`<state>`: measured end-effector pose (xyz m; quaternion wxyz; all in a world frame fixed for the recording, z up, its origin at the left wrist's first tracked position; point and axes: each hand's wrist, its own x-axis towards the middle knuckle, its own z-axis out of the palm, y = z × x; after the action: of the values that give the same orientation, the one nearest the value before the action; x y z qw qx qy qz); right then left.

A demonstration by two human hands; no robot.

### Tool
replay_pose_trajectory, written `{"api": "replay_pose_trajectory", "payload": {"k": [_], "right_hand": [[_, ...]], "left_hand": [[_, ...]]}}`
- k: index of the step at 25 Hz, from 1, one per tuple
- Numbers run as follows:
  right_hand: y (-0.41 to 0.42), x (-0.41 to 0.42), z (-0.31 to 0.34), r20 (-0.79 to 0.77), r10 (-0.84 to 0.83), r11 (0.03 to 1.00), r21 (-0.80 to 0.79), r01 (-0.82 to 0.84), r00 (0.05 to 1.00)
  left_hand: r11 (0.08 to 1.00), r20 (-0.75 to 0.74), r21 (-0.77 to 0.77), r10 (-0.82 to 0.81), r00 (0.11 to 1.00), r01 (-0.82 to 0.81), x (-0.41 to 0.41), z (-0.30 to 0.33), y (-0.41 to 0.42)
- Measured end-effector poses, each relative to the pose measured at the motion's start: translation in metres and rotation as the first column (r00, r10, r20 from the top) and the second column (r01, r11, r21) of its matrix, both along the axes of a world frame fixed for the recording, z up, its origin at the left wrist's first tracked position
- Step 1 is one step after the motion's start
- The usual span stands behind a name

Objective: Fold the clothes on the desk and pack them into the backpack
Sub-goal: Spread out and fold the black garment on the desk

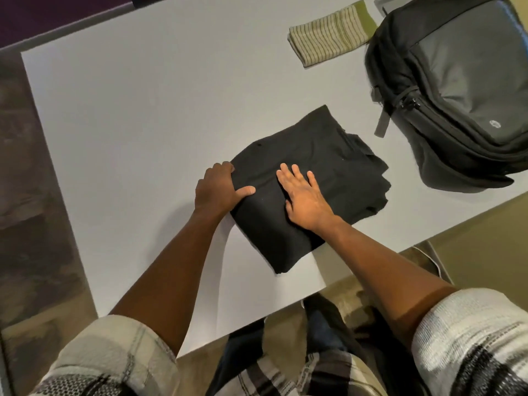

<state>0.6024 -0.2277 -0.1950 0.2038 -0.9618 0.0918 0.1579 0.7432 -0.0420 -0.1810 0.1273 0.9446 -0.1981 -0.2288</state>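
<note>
A black garment (323,155) lies folded into a thick rectangle near the front edge of the white desk (137,115). My left hand (218,191) grips its left edge, thumb on top and fingers curled round the fold. My right hand (304,195) lies flat on the middle of the cloth with straight, spread fingers. A folded striped green garment (328,35) rests at the back of the desk. The black backpack (457,90) lies on its side at the right, its zip shut as far as I can see.
A grey flat object (384,4) peeks out behind the backpack at the back right corner. Beyond the desk's left edge is dark floor (31,167); tan carpet (485,247) lies past the front right edge.
</note>
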Motion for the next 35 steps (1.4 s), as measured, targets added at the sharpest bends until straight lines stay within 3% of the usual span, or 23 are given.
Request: {"api": "replay_pose_trajectory", "payload": {"k": [3, 5, 7, 8, 10, 13, 15, 17, 20, 25, 28, 30, 32, 35], "right_hand": [[0.03, 0.026, 0.005, -0.026, 0.096, 0.993, 0.075, -0.093, 0.995], [0.053, 0.039, 0.009, -0.023, 0.169, 0.97, 0.179, -0.163, 0.985], [0.072, 0.038, 0.01, 0.116, 0.079, 0.938, 0.328, -0.113, 0.99], [0.078, 0.033, 0.01, 0.242, -0.06, 0.929, 0.368, -0.035, 0.968], [0.081, 0.018, 0.012, 0.396, -0.424, 0.874, 0.415, 0.253, 0.815], [0.066, 0.007, 0.019, 0.261, -0.793, 0.609, 0.373, 0.7, 0.551], [0.05, 0.007, 0.018, 0.139, -0.881, 0.472, 0.261, 0.842, 0.451], [0.037, 0.01, 0.016, 0.056, -0.911, 0.411, 0.228, 0.883, 0.409], [0.021, 0.01, 0.011, -0.003, -0.908, 0.406, 0.234, 0.883, 0.418], [0.003, 0.001, 0.012, 0.009, -0.9, 0.419, 0.295, 0.859, 0.436], [-0.01, 0.014, 0.019, 0.019, -0.919, 0.369, 0.39, 0.844, 0.393], [-0.024, 0.032, 0.021, 0.004, -0.92, 0.361, 0.401, 0.842, 0.392], [-0.037, 0.048, 0.019, -0.014, -0.896, 0.406, 0.377, 0.833, 0.443], [-0.045, 0.052, 0.012, 0.018, -0.835, 0.531, 0.291, 0.796, 0.55]], "left_hand": [[0.991, -0.039, 0.067, 0.123, 0.992, -0.12, -0.015, 0.009, 0.046], [0.973, -0.158, 0.165, 0.185, 0.97, -0.159, -0.027, 0.012, 0.078], [0.967, -0.314, 0.209, 0.209, 0.926, -0.147, -0.035, 0.014, 0.108], [0.965, -0.338, 0.191, 0.237, 0.911, -0.18, -0.037, 0.017, 0.117], [0.945, -0.245, 0.049, 0.326, 0.913, -0.324, -0.037, 0.022, 0.123], [0.881, -0.163, -0.213, 0.394, 0.905, -0.422, -0.02, 0.023, 0.101], [0.89, -0.159, -0.258, 0.346, 0.925, -0.377, -0.005, 0.018, 0.083], [0.911, -0.161, -0.221, 0.317, 0.935, -0.347, 0.004, 0.01, 0.073], [0.934, -0.135, -0.169, 0.296, 0.946, -0.316, 0.011, 0.001, 0.075], [0.893, -0.176, -0.174, 0.386, 0.906, -0.415, 0.016, -0.006, 0.081], [0.875, -0.173, -0.239, 0.389, 0.905, -0.421, 0.029, 0.004, 0.06], [0.814, -0.242, -0.335, 0.413, 0.878, -0.475, 0.049, 0.005, 0.04], [0.769, -0.296, -0.403, 0.404, 0.866, -0.496, 0.072, 0.004, 0.02], [0.782, -0.243, -0.407, 0.406, 0.881, -0.472, 0.098, -0.008, 0.004]]}}
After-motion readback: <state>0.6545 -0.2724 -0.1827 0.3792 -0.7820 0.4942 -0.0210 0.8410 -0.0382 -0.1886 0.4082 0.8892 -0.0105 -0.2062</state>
